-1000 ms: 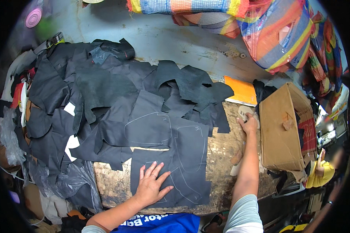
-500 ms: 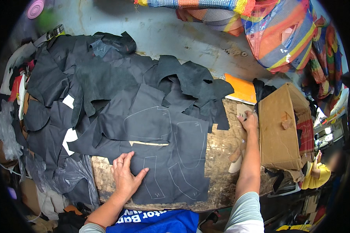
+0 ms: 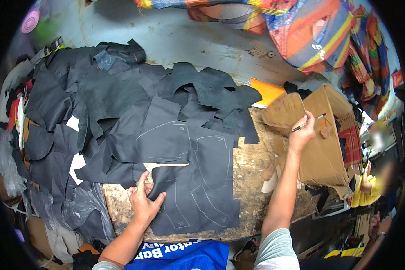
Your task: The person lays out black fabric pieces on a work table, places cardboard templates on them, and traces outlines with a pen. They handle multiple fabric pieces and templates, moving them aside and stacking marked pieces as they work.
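Note:
A black leather-like sheet (image 3: pixel 211 180) with pale chalk outlines of several shapes lies in front of me. My left hand (image 3: pixel 144 202) grips its left edge beside a slit; the edge curls up between thumb and fingers, baring some wood. My right hand (image 3: pixel 303 130) is raised at the right by the cardboard box. It holds a dark pen (image 3: pixel 320 117) with a light band, slanting across the fingers. A flat brown template (image 3: pixel 281 110) with a rounded outline is up against those fingertips and appears held too.
More black pieces (image 3: pixel 112 94) heap over the left and back of the worn wooden table (image 3: pixel 249 180). An open cardboard box (image 3: pixel 321 153) stands at the right, near an orange pad (image 3: pixel 266 92). Small card pieces (image 3: pixel 269 180) lie by my right forearm. A person in yellow (image 3: pixel 362 191) is far right.
My right hand has risen from the table and now holds the pen and brown template. My left hand has drawn the sheet's edge up, widening the gap at the slit.

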Demonstrator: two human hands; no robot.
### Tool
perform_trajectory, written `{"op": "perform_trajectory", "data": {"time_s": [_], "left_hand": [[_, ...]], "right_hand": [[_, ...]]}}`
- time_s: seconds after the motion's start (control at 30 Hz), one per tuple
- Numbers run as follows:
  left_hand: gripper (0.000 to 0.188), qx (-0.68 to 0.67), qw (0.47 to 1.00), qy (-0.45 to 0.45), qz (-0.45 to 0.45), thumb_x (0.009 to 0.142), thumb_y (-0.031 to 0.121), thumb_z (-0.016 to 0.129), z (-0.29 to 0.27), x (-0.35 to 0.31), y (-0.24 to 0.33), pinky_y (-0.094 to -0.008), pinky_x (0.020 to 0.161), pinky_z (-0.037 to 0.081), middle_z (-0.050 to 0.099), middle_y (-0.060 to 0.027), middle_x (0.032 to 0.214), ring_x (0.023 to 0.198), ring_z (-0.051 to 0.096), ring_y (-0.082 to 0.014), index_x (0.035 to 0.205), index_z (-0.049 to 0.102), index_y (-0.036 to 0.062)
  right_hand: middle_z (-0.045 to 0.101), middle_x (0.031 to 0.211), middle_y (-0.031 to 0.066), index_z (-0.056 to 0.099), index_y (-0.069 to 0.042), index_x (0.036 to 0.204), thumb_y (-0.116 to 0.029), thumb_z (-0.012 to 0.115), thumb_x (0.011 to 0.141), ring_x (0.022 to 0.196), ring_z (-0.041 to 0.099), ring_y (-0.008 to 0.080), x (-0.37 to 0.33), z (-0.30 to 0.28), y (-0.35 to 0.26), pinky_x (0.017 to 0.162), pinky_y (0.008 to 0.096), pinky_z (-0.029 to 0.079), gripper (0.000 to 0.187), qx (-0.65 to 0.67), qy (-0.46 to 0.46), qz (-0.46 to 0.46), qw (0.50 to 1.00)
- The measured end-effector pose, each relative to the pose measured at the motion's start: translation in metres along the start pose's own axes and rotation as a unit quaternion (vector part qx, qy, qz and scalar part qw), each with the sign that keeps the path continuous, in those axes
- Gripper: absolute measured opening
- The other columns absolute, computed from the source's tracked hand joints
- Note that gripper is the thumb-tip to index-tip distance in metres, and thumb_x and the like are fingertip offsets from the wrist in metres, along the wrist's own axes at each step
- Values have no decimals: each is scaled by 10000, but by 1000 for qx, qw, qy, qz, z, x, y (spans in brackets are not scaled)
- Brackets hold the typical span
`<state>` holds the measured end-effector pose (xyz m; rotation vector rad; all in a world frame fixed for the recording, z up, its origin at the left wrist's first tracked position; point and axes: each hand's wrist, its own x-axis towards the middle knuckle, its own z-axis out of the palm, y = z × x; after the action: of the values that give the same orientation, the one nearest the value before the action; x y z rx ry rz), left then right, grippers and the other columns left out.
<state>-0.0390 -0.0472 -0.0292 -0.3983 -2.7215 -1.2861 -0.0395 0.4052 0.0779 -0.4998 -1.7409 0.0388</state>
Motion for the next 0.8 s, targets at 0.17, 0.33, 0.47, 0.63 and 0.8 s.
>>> {"op": "perform_trajectory", "data": {"time_s": [0.17, 0.33, 0.47, 0.63, 0.8], "left_hand": [[870, -19, 999, 41, -30, 561, 117, 779, 5, 1, -4, -348, 753, 411, 585, -63, 774, 683, 500, -194, 1359, 431, 106], [766, -51, 998, 47, -5, 663, 67, 702, 7, 1, -13, -319, 662, 417, 569, -64, 810, 633, 451, -157, 1375, 422, 99], [729, -57, 995, 69, 54, 689, 1, 668, 9, 2, -17, -262, 584, 404, 528, -49, 787, 590, 415, -123, 1372, 425, 81], [702, -17, 999, 43, -13, 686, 83, 697, 8, 2, -12, -333, 774, 367, 551, -55, 810, 660, 444, -179, 1343, 453, 92], [696, -45, 998, 17, -52, 683, 94, 702, 7, 3, -8, -332, 779, 350, 522, -51, 794, 678, 435, -187, 1337, 463, 97]], "right_hand": [[587, 733, -9, 608, 21, 993, -132, 514, 953, 557, 525, 53, 18, -65, -68, 496, 224, 446, 185, 353, -228, 219, 881], [585, 753, -9, 608, 20, 1029, -104, 532, 941, 517, 475, 6, 19, -93, -93, 468, 150, 397, 170, 387, -253, 225, 858], [596, 768, 52, 598, 52, 989, -70, 490, 938, 652, 519, 100, 46, -96, -65, 606, 244, 430, 170, 157, -23, 29, 987], [581, 620, 185, 636, 4, 970, -65, 516, 908, 563, 600, 255, 67, -79, -13, 569, 359, 478, 151, -13, -70, 32, 997], [610, 695, 247, 661, -4, 893, -27, 524, 833, 728, 644, 396, 57, -68, 21, 639, 459, 495, 151, -125, -207, 4, 970]]}}
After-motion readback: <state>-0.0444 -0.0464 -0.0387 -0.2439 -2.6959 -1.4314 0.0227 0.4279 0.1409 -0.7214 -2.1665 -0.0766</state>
